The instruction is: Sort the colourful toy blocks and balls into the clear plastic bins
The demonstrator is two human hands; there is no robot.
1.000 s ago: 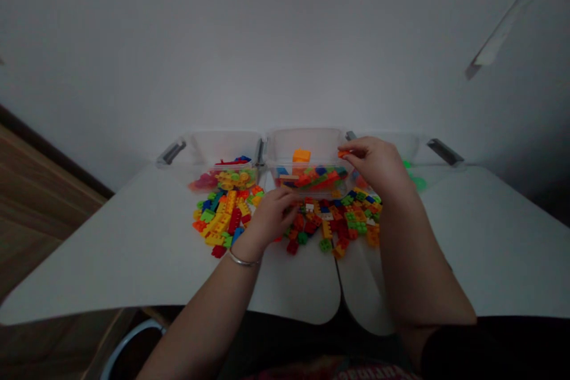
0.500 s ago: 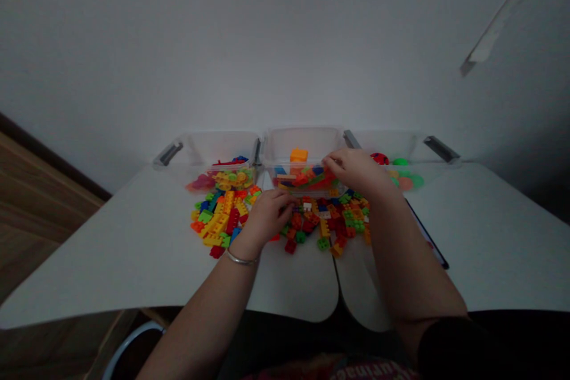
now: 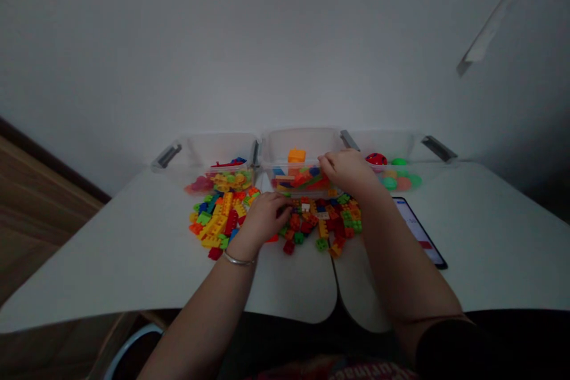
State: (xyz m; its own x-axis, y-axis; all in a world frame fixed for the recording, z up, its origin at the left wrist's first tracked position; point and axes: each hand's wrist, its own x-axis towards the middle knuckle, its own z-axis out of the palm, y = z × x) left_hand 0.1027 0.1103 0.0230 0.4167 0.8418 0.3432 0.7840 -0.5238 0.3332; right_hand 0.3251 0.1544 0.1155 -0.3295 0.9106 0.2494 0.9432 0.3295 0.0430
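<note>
My left hand (image 3: 264,218), with a silver bangle at the wrist, rests low over a loose pile of toy building bricks (image 3: 229,217). Its fingers reach right with the thumb apart from them, and nothing shows between them. My right hand (image 3: 350,171) is over the front right rim of the middle clear plastic bin (image 3: 303,136). Its fingers are curled down and pressed together; whatever they hold is hidden. Inside that bin lie mixed colourful pieces, with an orange block (image 3: 296,156) standing above them. More bricks (image 3: 307,222) spread between and below my hands.
To the left stands a clear bin (image 3: 220,145) with red, blue and yellow pieces. A right clear bin (image 3: 387,142) holds a red ball-like piece and green and orange round ones. A lit phone (image 3: 418,231) lies beside my right forearm. A seam splits the white table (image 3: 294,291).
My right hand and forearm have shifted slightly left, uncovering more of the phone and the red piece in the right bin. The left hand stays nearly in place over the bricks.
</note>
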